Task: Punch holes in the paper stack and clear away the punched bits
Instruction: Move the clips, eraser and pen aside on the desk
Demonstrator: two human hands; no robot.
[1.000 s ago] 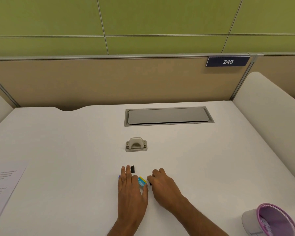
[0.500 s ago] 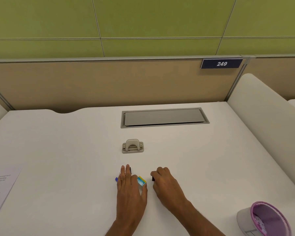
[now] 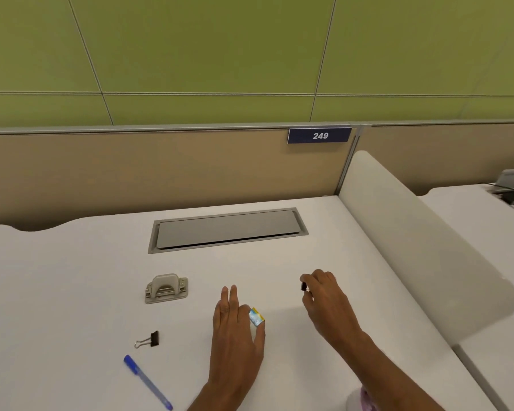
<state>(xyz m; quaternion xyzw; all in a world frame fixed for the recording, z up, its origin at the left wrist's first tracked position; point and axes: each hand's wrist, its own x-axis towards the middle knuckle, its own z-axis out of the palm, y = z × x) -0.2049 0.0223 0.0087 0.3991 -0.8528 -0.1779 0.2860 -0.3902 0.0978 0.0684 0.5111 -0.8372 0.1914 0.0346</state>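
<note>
Now: beige metal-trimmed hole punch untouched; left hand flat and straight; right hand pinches black clip.

My right hand has left the spot beside my left and gone right and farther out, and it now pinches a small black clip at its fingertips. My left hand has slid right, away from the hole punch, with the blue and yellow box moving along against its thumb. That uncovered a binder clip and a blue pen, now lying well to its left. My view has swung right, so the printed sheet is gone from sight.
</note>
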